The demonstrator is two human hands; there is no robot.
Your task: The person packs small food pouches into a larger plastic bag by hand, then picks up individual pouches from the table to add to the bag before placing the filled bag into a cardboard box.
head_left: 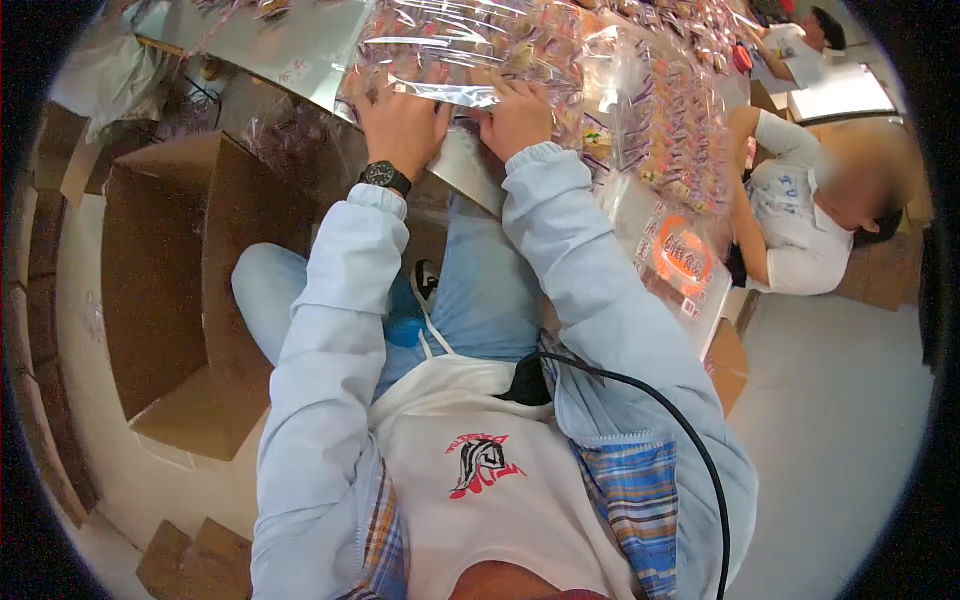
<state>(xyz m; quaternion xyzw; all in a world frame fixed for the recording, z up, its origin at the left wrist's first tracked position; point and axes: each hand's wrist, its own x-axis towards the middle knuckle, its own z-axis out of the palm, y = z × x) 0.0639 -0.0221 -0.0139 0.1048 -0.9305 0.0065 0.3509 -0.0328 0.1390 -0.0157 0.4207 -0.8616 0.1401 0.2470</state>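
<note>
A large clear plastic bag (470, 45), shiny with glare, lies at the near edge of the table with small purple-printed packets showing through it. My left hand (402, 122), with a black watch on the wrist, grips the bag's near edge at its left part. Its fingertips are partly hidden by the film. To the right, my right hand (516, 118) has its fingers bent over the same edge, thumb toward the left hand. Beside it lies another clear bag (665, 130) filled with rows of small packets.
A printed plastic bag (672, 255) with orange-red lettering lies at the table's right edge. An open cardboard box (165, 290) stands on the left by my leg. A co-worker in a white shirt (800, 215) sits at right; another person is farther back. A black cable crosses my right side.
</note>
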